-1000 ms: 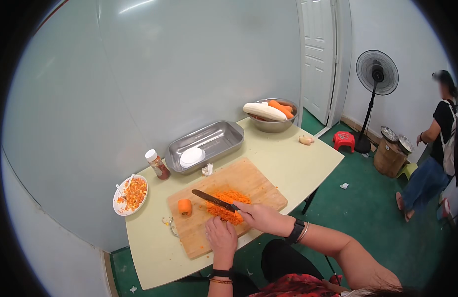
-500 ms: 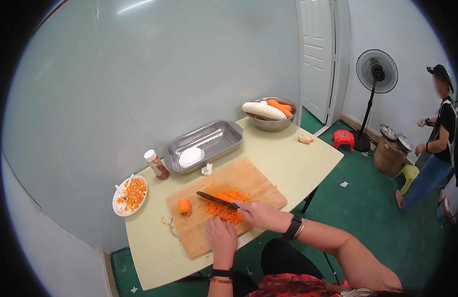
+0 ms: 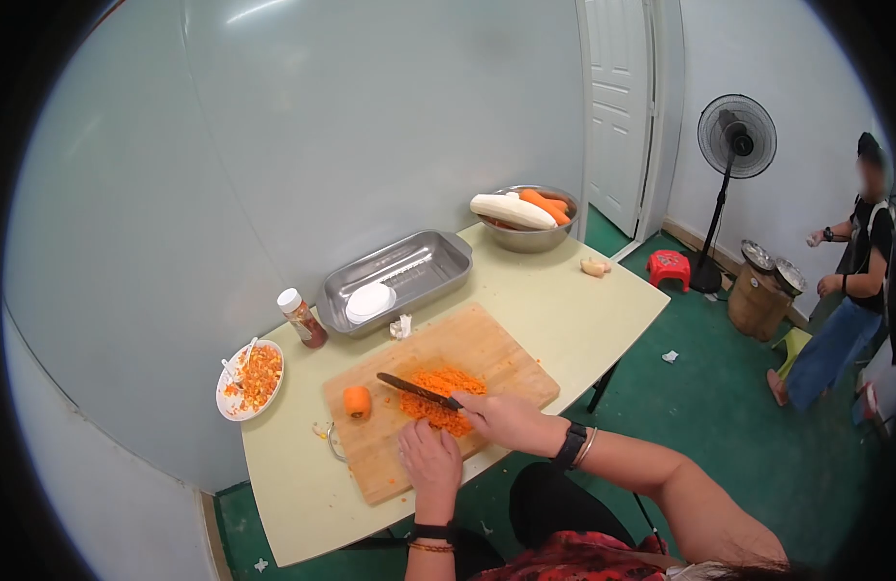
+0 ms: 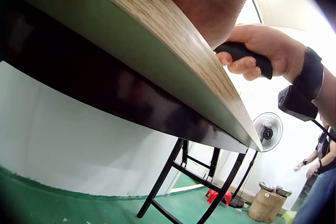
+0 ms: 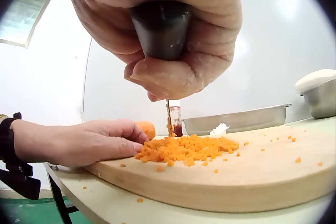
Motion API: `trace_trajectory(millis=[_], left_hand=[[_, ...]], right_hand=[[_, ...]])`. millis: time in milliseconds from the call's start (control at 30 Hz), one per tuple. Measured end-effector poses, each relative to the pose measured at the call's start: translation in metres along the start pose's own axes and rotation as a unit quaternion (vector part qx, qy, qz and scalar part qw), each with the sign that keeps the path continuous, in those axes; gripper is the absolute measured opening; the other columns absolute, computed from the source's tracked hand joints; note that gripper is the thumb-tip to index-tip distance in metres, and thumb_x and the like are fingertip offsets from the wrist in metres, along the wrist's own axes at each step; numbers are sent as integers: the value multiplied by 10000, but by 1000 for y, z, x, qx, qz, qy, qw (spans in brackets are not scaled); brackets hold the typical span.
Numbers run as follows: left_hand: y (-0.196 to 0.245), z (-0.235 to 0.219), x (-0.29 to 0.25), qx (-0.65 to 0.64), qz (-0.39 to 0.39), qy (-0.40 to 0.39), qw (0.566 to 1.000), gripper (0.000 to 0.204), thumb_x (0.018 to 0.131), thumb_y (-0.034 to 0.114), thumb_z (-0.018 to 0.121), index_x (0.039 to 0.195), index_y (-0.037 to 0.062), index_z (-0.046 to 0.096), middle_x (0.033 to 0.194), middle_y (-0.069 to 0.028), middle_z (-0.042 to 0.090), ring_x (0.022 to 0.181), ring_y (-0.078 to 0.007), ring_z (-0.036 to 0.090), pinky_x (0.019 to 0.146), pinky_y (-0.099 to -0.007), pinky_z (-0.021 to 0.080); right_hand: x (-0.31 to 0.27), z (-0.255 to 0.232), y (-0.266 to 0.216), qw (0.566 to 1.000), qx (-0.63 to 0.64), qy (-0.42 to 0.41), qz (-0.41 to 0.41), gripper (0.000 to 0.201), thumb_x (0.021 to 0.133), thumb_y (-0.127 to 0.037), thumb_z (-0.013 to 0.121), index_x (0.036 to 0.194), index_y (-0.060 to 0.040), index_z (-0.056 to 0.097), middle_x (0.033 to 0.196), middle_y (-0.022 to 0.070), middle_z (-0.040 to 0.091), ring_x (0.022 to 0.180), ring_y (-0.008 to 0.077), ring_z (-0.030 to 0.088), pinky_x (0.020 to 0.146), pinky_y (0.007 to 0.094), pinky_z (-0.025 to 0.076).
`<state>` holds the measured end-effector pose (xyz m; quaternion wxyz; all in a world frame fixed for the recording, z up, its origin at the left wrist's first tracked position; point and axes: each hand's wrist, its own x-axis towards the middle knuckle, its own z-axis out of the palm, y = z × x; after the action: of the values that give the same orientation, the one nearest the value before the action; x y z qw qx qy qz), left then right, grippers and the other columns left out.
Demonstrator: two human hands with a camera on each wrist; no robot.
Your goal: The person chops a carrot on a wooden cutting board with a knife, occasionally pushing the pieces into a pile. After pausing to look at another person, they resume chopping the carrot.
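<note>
My right hand (image 3: 516, 424) grips the black handle (image 5: 161, 30) of a kitchen knife (image 3: 416, 389), its blade lying over a pile of finely chopped carrot (image 5: 189, 149). The pile is spread on a wooden cutting board (image 3: 496, 341). My left hand (image 3: 431, 459) rests on the near part of the board, fingers relaxed and fingertips at the pile's edge, as the right wrist view (image 5: 86, 142) also shows. A thick carrot piece (image 3: 357, 402) stands on the board's left side, beyond the left hand. Only the left palm's heel, over the table edge, shows in the left wrist view.
Behind the board stand a metal tray (image 3: 443, 276) with a white disc, and a seasoning bottle (image 3: 303, 320). A plate of chopped food (image 3: 223, 402) is at left; a steel bowl (image 3: 530, 239) holds carrots and a pale peeled vegetable. Another person (image 3: 859, 276) stands at far right.
The knife blade has shifted slightly over the carrot pile, still in the right hand. The left hand stays in place. At far right the other person has turned and raised their forearms.
</note>
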<state>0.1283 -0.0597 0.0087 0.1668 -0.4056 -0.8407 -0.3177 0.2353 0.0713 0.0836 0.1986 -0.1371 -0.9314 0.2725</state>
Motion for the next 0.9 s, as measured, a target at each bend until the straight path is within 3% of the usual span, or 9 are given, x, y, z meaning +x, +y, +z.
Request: trace_trajectory(millis=[800, 900], left_hand=[[-2, 0, 1, 2, 3, 6, 1000, 353, 857, 173, 632, 1139, -18, 538, 1152, -223, 542, 1106, -404, 510, 935, -506, 419], [0, 0, 0, 0, -5, -1, 1000, 354, 858, 172, 629, 1142, -18, 537, 1157, -224, 540, 1110, -405, 508, 937, -506, 417]], right_hand=[[5, -3, 8, 999, 28, 32, -2, 316, 979, -194, 523, 1259, -62, 590, 758, 246, 653, 687, 424, 652, 614, 516, 519], [2, -1, 3, 1000, 14, -4, -2, 323, 980, -201, 524, 1269, -72, 588, 757, 240, 656, 684, 418, 654, 608, 516, 517]])
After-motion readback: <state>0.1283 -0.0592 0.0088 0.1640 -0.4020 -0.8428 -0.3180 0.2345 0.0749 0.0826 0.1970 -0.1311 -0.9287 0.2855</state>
